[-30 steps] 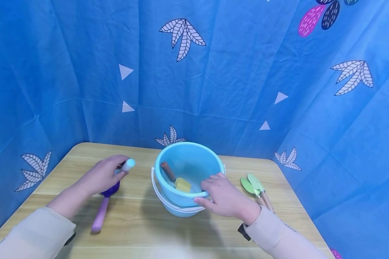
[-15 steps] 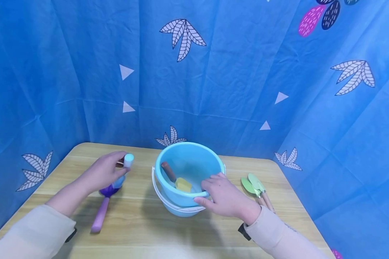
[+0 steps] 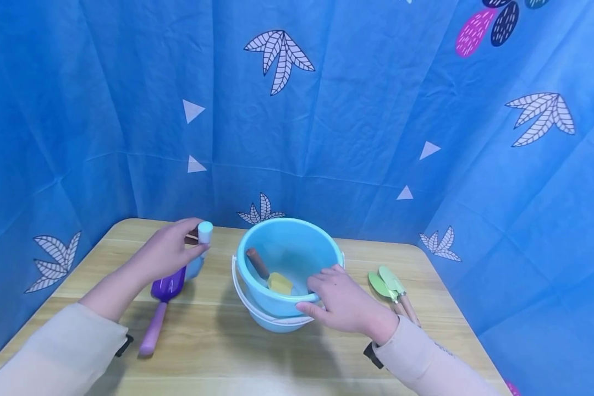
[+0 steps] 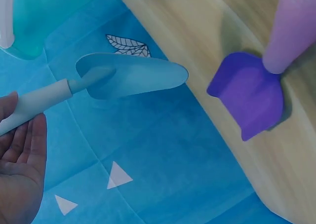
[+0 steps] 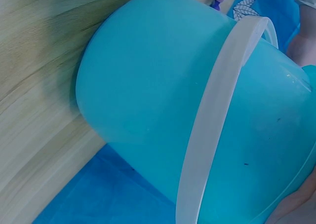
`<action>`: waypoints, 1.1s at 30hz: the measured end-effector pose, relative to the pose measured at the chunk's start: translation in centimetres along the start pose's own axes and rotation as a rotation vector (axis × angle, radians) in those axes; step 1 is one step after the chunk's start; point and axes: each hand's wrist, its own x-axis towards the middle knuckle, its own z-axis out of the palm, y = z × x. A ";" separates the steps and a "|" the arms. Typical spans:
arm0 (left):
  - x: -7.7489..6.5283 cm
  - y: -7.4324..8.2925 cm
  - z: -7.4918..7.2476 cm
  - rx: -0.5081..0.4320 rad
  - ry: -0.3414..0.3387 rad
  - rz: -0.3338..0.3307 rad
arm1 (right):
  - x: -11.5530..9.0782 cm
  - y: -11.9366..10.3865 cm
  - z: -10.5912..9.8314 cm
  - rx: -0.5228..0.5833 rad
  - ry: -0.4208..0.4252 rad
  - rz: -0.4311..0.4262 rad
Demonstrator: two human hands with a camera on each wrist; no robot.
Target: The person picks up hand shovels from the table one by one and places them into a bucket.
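Observation:
My left hand (image 3: pixel 170 250) holds a light blue hand trowel by its pale handle (image 3: pixel 205 234), handle end up, above the left part of the table. In the left wrist view the trowel's blade (image 4: pixel 133 76) points away from the fingers. A purple scoop (image 3: pixel 168 287) with a lilac handle lies on the table below and beside that hand. My right hand (image 3: pixel 344 297) grips the near right rim of a light blue bucket (image 3: pixel 269 303), thumb outside, fingers over the rim and partly hidden. Inside the bucket lies a yellow piece (image 3: pixel 279 282) beside a brown handle (image 3: pixel 257 263).
Two green hand trowels (image 3: pixel 388 283) with wooden handles lie right of the bucket, partly behind the right forearm. The bucket's white carrying handle (image 5: pixel 212 120) hangs down around its side. A blue patterned cloth (image 3: pixel 307 121) hangs behind the wooden table (image 3: pixel 257 363).
My left hand has lifted the light blue trowel and shifted it slightly right, away from the purple scoop; its handle now stands more upright. The right hand and bucket stay in place.

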 end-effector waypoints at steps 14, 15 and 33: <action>0.4 1.2 -0.9 -0.003 0.020 -0.039 | 0.0 0.1 0.1 0.004 -0.003 0.003; 0.4 1.3 -0.9 -0.003 0.023 -0.040 | 0.0 0.1 0.1 0.006 -0.003 0.003; 1.0 2.2 -2.0 -0.013 0.093 0.005 | 0.0 0.1 0.1 0.010 -0.006 0.006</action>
